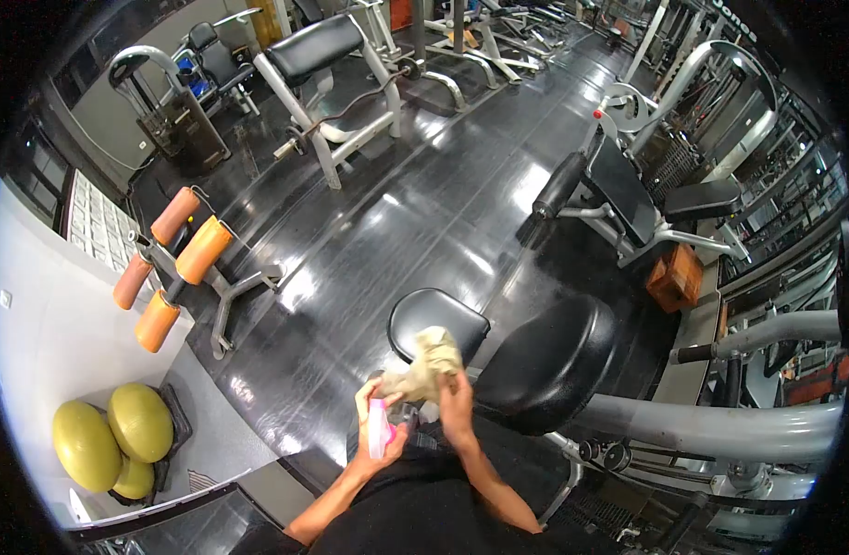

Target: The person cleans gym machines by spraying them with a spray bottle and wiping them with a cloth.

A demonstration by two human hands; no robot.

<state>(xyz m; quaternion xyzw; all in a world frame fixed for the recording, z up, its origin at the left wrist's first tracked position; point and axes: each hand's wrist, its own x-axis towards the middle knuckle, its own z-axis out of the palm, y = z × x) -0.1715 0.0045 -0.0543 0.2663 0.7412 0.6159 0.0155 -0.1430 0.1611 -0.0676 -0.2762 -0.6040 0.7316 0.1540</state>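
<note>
Head view, low in the middle of the frame: the left hand [380,427] is wrapped around a small pink bottle [379,431], held upright just beside the cloth, while the right hand [455,404] pinches a crumpled beige cloth [431,363] bunched up close to the bottle's top, seemingly so the two can meet. Both hands hover over the near edge of the black padded seat [546,363] of a grey-framed machine [711,427], with a smaller black pad [433,319] just behind the cloth. Yellow-green balls [110,435] sit at the lower left and orange roller pads [179,254] at mid left, well apart across the glossy dark floor [406,213].
</note>
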